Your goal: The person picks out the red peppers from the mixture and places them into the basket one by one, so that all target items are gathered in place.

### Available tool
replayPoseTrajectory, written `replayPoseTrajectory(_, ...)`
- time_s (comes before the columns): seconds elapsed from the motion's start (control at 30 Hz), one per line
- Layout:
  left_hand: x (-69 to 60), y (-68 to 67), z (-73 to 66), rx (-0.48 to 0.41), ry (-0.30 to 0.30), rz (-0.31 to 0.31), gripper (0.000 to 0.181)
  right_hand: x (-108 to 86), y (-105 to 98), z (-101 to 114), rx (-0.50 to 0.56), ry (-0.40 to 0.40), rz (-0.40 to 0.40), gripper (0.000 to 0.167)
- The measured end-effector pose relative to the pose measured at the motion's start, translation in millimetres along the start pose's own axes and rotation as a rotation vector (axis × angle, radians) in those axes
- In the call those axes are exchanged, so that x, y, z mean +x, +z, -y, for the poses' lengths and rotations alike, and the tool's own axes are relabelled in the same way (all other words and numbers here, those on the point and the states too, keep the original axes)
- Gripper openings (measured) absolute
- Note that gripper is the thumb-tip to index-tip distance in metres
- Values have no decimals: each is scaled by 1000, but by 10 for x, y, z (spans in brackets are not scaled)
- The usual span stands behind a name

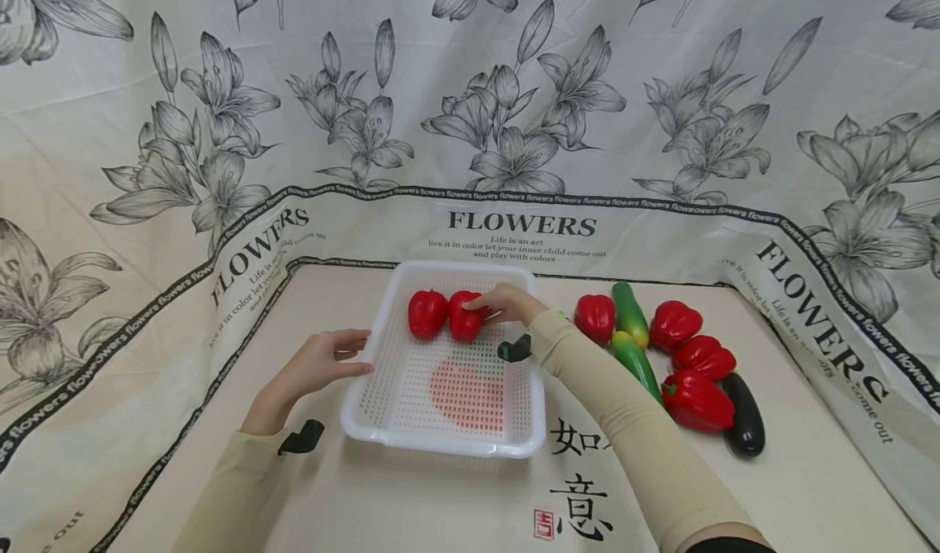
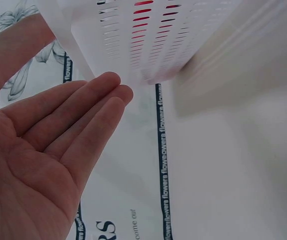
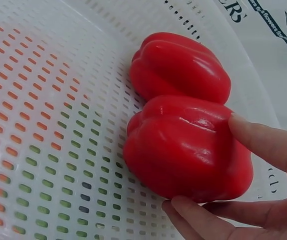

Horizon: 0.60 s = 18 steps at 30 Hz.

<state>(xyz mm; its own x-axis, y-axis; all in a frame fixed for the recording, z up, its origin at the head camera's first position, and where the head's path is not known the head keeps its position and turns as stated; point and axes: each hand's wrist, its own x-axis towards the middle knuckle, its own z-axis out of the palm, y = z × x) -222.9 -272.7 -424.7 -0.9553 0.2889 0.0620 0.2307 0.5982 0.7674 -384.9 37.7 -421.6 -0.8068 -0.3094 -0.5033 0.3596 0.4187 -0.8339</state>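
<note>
A white perforated plastic basket (image 1: 470, 449) stands on the table, a strawberry print showing on its floor. Two red bell peppers lie side by side at its far end. My right hand (image 1: 508, 302) pinches the right-hand bell pepper (image 3: 188, 150) between thumb and fingers, while the other bell pepper (image 3: 181, 67) touches it. At the basket's left side is my left hand (image 1: 323, 364). Its thumb meets the rim, and its fairly straight fingers (image 2: 96, 107) lie along the outside wall.
Right of the basket lie several more red bell peppers (image 1: 698, 400), two green-and-yellow cucumber-like vegetables (image 1: 637, 364) and a dark eggplant (image 1: 745, 414). A flower-printed cloth (image 1: 514, 161) hangs behind and at both sides. Black characters (image 1: 580, 504) mark the table's near part.
</note>
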Motion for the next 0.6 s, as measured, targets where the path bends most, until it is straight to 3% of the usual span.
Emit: replayPoseTrajectory(0.6, 0, 0, 37, -11, -2, 9, 67, -225, -124, 38, -110, 13, 37, 55)
